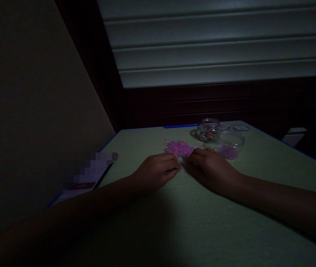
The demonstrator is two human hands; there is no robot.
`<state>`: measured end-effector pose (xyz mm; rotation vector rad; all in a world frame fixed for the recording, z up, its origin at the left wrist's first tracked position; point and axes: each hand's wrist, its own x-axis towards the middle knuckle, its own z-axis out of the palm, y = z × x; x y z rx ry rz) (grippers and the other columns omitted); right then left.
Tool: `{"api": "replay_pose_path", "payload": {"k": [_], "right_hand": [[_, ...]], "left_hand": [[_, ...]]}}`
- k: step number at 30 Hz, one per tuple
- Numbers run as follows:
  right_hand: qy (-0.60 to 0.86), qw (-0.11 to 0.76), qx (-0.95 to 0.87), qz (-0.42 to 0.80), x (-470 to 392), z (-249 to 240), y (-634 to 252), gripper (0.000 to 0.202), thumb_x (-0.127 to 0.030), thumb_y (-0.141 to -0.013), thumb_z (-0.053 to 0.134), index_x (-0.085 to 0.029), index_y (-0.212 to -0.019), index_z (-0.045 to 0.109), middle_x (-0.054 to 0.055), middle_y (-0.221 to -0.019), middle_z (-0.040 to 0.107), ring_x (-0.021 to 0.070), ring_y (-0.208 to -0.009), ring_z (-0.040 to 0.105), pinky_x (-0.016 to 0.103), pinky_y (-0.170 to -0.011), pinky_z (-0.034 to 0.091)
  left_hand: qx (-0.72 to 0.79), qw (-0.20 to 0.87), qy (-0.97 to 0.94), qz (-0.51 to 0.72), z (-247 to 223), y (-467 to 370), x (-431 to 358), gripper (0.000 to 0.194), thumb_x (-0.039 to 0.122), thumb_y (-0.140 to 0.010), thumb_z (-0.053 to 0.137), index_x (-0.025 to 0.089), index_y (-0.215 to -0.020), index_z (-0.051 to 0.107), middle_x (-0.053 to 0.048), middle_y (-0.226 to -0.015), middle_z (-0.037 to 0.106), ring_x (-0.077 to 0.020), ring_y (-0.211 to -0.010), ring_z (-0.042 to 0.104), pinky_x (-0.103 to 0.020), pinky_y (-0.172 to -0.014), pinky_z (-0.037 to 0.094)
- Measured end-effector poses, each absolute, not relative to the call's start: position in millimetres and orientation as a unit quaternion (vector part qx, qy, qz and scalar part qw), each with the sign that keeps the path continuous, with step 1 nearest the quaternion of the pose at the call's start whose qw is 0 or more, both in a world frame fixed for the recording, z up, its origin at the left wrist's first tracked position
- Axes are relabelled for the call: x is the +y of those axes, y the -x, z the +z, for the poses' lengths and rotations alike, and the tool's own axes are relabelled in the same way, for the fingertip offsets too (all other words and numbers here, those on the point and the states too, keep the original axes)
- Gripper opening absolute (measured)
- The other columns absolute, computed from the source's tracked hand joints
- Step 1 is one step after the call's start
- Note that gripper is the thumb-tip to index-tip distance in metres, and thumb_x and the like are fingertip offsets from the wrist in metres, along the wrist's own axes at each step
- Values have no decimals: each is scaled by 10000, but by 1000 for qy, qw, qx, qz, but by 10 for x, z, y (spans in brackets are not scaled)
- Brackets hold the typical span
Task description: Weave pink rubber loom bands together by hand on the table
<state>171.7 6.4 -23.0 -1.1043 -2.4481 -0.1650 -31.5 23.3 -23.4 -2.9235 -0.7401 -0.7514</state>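
Observation:
A loose heap of thin pink and purple strands (179, 148) lies on the pale green table, just beyond my hands. My left hand (158, 170) is at the heap's near left side, its fingers pinched together; a small bit of something pinkish shows at the fingertips, too dim to name. Close by on the right, my right hand (206, 167) has curled fingers reaching to the heap's near right edge. What those fingers hold, if anything, is hidden. Just behind my right hand stands a clear open tub (231, 144) with some pink strands at its bottom.
Farther back is a clear jar (209, 131) of colourful small bands. A clear round lid (240, 128) lies to its right. At the table's left edge lies a flat, partly blurred item (91, 174). A wall rises on the left, and a shuttered window (216, 44) is behind the table (202, 222).

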Motion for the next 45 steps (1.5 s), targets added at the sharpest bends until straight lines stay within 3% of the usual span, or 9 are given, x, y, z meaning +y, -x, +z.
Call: {"api": "replay_pose_path", "payload": {"k": [13, 29, 37, 45], "right_hand": [[350, 198, -899, -172, 20, -172, -1737, 161, -202, -858, 439, -144, -806, 580, 44, -759, 554, 137, -688, 460, 287, -677, 265], [325, 178, -902, -220, -18, -130, -1766, 183, -195, -864, 424, -149, -830, 598, 56, -773, 560, 153, -704, 454, 308, -709, 262], [343, 194, -896, -202, 2, -157, -1755, 196, -210, -869, 412, -141, -847, 594, 63, -783, 565, 154, -713, 469, 301, -707, 276], [383, 206, -887, -153, -1, -165, -1742, 243, -280, -868, 425, -140, -1011, 563, 85, -873, 576, 177, -794, 515, 298, -719, 311]], "left_hand": [[-322, 18, 905, -277, -210, 284, 182, 166, 289, -827, 493, 166, -891, 585, -23, -816, 578, -105, -726, 539, -205, -635, 426], [-306, 24, 913, -267, -231, 281, 212, 174, 251, -848, 456, 158, -880, 599, -34, -822, 600, -112, -749, 543, -217, -662, 427], [-294, 19, 916, -270, -236, 283, 212, 177, 234, -854, 439, 152, -889, 592, -40, -838, 602, -117, -772, 547, -224, -685, 430], [-289, 34, 919, -267, -233, 285, 212, 174, 213, -853, 438, 155, -883, 599, -39, -848, 606, -114, -771, 552, -219, -683, 436]]}}
